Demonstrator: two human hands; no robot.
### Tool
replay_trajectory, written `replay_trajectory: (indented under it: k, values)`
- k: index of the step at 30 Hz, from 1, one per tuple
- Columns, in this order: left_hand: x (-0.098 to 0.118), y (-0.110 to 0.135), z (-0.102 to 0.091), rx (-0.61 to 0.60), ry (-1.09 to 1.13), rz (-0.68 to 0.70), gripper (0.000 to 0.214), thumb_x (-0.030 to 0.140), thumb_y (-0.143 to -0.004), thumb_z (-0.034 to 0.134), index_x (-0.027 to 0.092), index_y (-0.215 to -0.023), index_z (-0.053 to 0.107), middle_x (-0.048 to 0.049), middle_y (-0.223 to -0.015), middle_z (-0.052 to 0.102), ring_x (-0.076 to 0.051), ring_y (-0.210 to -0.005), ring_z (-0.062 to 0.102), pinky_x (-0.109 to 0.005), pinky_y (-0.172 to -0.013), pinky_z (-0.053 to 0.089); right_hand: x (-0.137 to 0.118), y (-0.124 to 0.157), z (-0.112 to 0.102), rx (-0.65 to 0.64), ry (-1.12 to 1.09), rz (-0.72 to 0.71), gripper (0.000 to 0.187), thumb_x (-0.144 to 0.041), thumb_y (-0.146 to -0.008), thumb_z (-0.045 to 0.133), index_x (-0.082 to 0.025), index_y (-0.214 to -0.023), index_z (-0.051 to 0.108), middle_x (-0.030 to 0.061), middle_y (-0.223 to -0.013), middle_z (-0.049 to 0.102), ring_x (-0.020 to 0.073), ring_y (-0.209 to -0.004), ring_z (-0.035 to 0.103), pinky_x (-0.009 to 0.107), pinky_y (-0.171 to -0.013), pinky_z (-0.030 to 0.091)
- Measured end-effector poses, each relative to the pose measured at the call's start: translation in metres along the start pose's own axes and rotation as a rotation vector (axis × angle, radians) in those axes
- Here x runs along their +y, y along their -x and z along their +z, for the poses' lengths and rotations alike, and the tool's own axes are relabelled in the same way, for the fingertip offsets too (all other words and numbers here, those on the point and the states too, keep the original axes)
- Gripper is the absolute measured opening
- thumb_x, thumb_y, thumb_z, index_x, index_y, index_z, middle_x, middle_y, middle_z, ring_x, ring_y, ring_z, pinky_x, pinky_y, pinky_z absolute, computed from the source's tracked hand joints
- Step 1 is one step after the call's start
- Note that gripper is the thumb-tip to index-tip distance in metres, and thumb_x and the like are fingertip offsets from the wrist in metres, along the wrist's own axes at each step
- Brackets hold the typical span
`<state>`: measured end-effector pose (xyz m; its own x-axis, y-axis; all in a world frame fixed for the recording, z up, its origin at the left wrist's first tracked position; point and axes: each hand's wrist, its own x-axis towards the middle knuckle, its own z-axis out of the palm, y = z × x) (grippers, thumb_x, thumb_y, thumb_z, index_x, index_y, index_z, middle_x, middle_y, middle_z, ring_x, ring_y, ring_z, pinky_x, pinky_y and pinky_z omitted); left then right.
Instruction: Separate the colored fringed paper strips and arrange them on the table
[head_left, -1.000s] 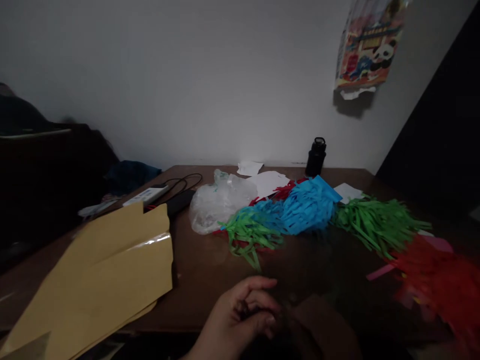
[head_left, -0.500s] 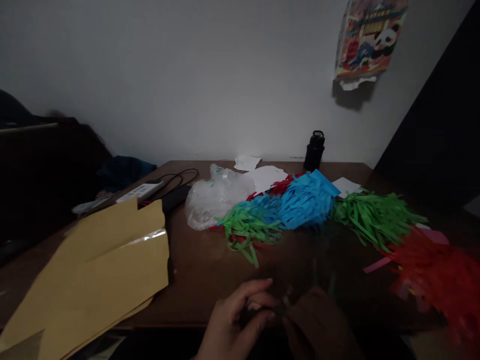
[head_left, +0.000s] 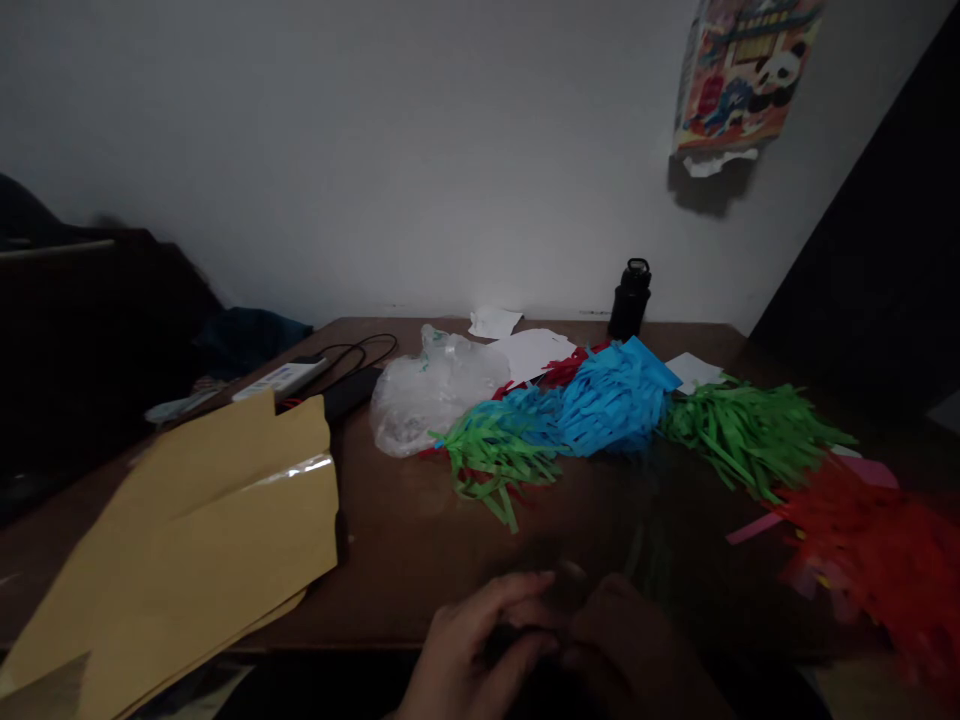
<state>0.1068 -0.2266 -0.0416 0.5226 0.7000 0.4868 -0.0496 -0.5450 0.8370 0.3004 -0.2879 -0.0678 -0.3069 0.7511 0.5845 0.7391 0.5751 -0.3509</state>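
At the table's front edge, my left hand is closed, thumb and fingers brought together around something too dark to identify. Close beside it on the right, my dim and blurred right hand has its fingers curled in. Whatever lies between the two hands is hidden in shadow. Faint dark green streaks show just beyond the right hand. Further back lie a green fringed paper bundle and blue fringed paper.
Cut brown cardboard covers the left side. Behind are a clear plastic bag, white paper and a black bottle. Green fringe and red fringe lie at right. A tissue pack hangs on the wall.
My hands have shifted slightly, the left a little to the right and down, with its fingertips closer to the right hand. The things on the table lie as before.
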Motion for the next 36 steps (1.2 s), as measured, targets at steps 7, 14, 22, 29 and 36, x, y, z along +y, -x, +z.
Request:
replay_trajectory:
  k: [7, 14, 22, 29, 36]
  values:
    - [0.001, 0.000, 0.000, 0.006, -0.036, 0.012, 0.057, -0.002, -0.077, 0.066, 0.035, -0.121, 0.059, 0.0071, -0.086, 0.076, -0.007, -0.075, 0.071, -0.009, -0.073, 0.053, 0.000, 0.000, -0.003, -0.043, -0.052, 0.033, 0.015, -0.020, -0.093, 0.041, -0.027, -0.091, 0.055, 0.0002, -0.075, 0.064, 0.0171, -0.070, 0.061, 0.028, -0.066, 0.050]
    - [-0.001, -0.001, 0.001, 0.003, -0.011, 0.010, 0.059, -0.004, -0.075, 0.066, 0.033, -0.120, 0.060, 0.0075, -0.081, 0.074, -0.007, -0.070, 0.070, -0.009, -0.070, 0.053, 0.000, 0.005, 0.005, -0.024, -0.038, 0.065, 0.013, -0.017, -0.092, 0.043, -0.025, -0.086, 0.052, 0.0006, -0.072, 0.061, 0.0176, -0.067, 0.059, 0.030, -0.065, 0.048]
    - [0.003, 0.001, 0.000, -0.001, -0.072, 0.034, 0.058, -0.004, -0.073, 0.068, 0.031, -0.119, 0.062, 0.0047, -0.084, 0.077, -0.010, -0.072, 0.072, -0.012, -0.071, 0.055, 0.001, 0.006, 0.009, -0.017, -0.036, 0.033, 0.017, -0.016, -0.093, 0.040, -0.025, -0.085, 0.053, 0.0005, -0.072, 0.062, 0.0169, -0.067, 0.060, 0.028, -0.066, 0.048]
    - [-0.005, 0.000, 0.005, 0.047, 0.265, -0.239, 0.036, 0.003, -0.076, 0.065, 0.022, -0.106, 0.066, -0.0009, -0.085, 0.077, -0.014, -0.072, 0.073, -0.018, -0.066, 0.059, 0.000, 0.004, 0.007, 0.032, -0.027, 0.053, 0.018, -0.016, -0.094, 0.038, -0.025, -0.088, 0.052, 0.0005, -0.072, 0.061, 0.0175, -0.066, 0.060, 0.030, -0.065, 0.049]
    - [-0.003, -0.001, -0.005, 0.026, -0.145, -0.005, 0.040, 0.002, -0.077, 0.063, 0.027, -0.108, 0.063, 0.0044, -0.077, 0.074, -0.009, -0.066, 0.070, -0.011, -0.066, 0.055, -0.003, -0.003, 0.002, 0.050, -0.029, 0.051, 0.018, -0.018, -0.096, 0.040, -0.024, -0.083, 0.051, -0.0007, -0.068, 0.059, 0.0160, -0.062, 0.057, 0.028, -0.057, 0.044]
